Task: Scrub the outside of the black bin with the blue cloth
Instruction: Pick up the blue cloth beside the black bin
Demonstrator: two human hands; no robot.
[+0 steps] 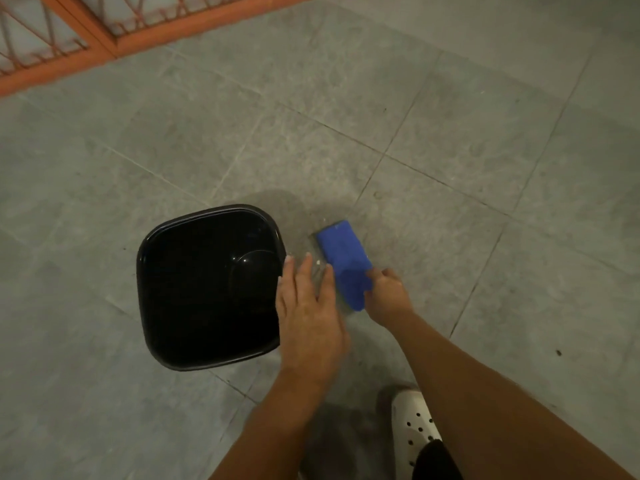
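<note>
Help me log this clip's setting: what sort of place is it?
Probably a tiled porch or utility area of a home, though that is a guess. Grey floor tiles, an orange metal grille along the edge, and a black bin being cleaned on the floor suggest it.

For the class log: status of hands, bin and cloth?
Left hand open by square black plastic bin. Right hand grips folded blue cloth. Nothing blocking.
</note>
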